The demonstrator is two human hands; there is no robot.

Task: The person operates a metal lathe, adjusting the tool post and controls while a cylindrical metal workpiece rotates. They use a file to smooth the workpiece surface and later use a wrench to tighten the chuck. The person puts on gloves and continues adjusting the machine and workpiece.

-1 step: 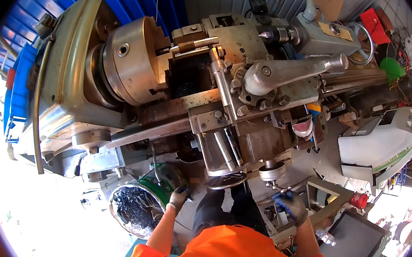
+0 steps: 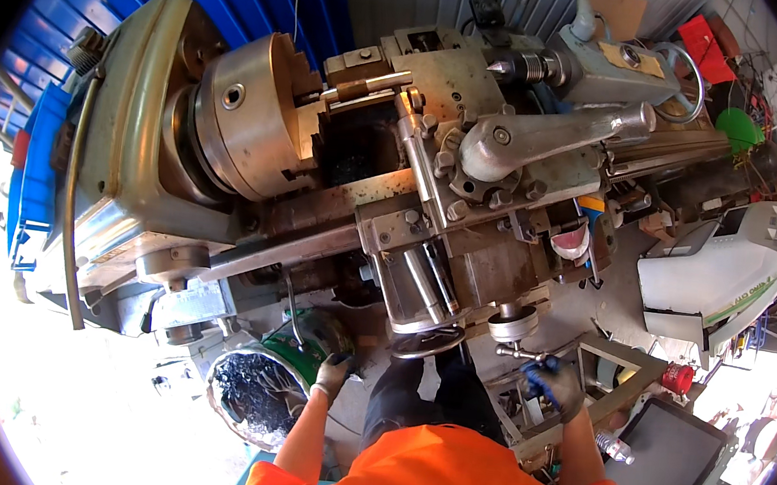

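Observation:
My right hand (image 2: 554, 389), in a dark-fingered work glove, is closed at the end of a metal crank handle (image 2: 520, 353). The handle belongs to a small handwheel (image 2: 512, 324) on the front of a metal lathe. My left hand (image 2: 335, 374), also gloved, is curled beside a green drum (image 2: 312, 332); what its fingers hold, if anything, is hidden. Between my hands is a larger handwheel (image 2: 428, 342), at the lathe's front. Above, the lathe's chuck (image 2: 249, 112) faces a bar-like tool (image 2: 366, 86) on the tool post, whose big clamping lever (image 2: 557, 142) points right.
The drum's open mouth is filled with dark, tangled shavings (image 2: 252, 393). A tailstock (image 2: 611, 72) with a pointed centre (image 2: 518, 66) stands at the back right. On the right are a white machine cover (image 2: 713, 274), a metal frame (image 2: 620, 368), a red-capped container (image 2: 677, 378) and a grey tray (image 2: 666, 466).
My right hand has shifted slightly with the crank handle, which now lies at a slightly different angle. My left hand has barely moved. The chuck looks the same.

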